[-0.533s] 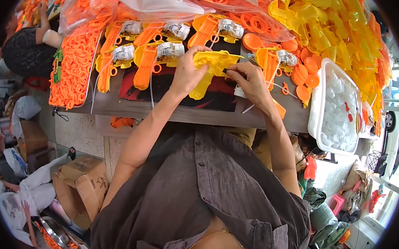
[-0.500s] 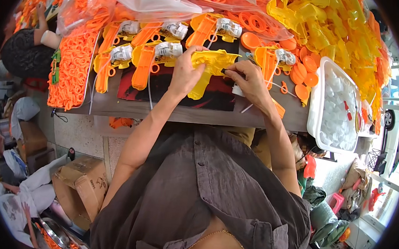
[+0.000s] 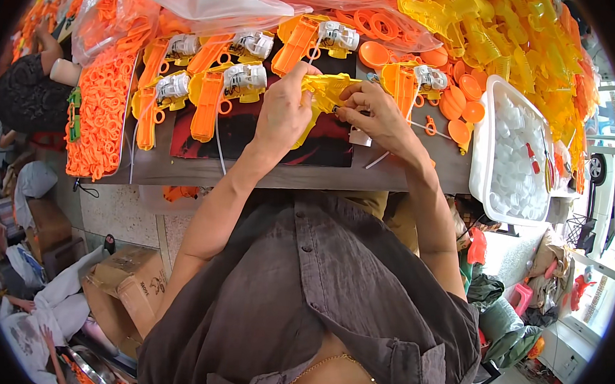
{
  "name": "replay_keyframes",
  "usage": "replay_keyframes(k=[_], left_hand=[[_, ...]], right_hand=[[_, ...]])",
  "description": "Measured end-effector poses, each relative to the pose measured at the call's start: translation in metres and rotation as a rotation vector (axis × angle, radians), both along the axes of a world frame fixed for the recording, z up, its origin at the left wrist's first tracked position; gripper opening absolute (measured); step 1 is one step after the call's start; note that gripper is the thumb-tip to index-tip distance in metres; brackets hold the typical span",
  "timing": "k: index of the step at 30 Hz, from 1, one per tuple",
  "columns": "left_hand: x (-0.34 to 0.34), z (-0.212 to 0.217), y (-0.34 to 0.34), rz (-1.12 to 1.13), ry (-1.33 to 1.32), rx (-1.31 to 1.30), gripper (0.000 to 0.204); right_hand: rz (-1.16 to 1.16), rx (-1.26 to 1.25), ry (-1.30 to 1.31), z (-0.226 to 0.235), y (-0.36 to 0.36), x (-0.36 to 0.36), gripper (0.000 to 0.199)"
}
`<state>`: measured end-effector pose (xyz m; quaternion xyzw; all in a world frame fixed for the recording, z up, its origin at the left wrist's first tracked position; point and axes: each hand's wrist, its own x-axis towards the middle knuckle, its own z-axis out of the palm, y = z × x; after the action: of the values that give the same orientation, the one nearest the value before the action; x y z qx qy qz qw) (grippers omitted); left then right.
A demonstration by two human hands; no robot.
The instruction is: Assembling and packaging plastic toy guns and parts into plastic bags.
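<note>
Yellow toy gun (image 3: 322, 94): being gripped by left hand (image 3: 283, 113) closed around its body, being pinched at its right end by right hand (image 3: 372, 113). White tray (image 3: 480, 160) lying right of the grip.

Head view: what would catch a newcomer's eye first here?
Orange and yellow plastic floods the far side of the table, with a big yellow heap at upper right. At centre, the left hand and right hand grip one yellow toy-gun piece. A white tray of pale parts sits at the right.
</note>
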<state>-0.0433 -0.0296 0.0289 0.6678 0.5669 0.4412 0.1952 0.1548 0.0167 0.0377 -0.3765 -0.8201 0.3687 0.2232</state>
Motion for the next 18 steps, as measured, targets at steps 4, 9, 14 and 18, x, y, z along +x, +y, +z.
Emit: replay_keyframes(k=[4,9,14,18], left_hand=[[0.005,0.006,-0.002,-0.003,0.013,-0.026,0.028],[0.013,0.007,-0.004,0.005,0.060,0.010,0.029],[0.016,0.006,-0.004,0.011,0.078,0.131,0.027],[-0.006,-0.028,-0.003,-0.041,-0.290,-0.273,0.031]], right_hand=[[-0.023,-0.080,0.006,0.003,-0.003,0.000,0.018],[-0.098,0.015,-0.024,0.000,-0.009,-0.002,0.023],[-0.137,-0.181,0.050,-0.002,-0.005,-0.002,0.026],[-0.156,-0.320,-0.064,0.012,-0.008,-0.002,0.026]])
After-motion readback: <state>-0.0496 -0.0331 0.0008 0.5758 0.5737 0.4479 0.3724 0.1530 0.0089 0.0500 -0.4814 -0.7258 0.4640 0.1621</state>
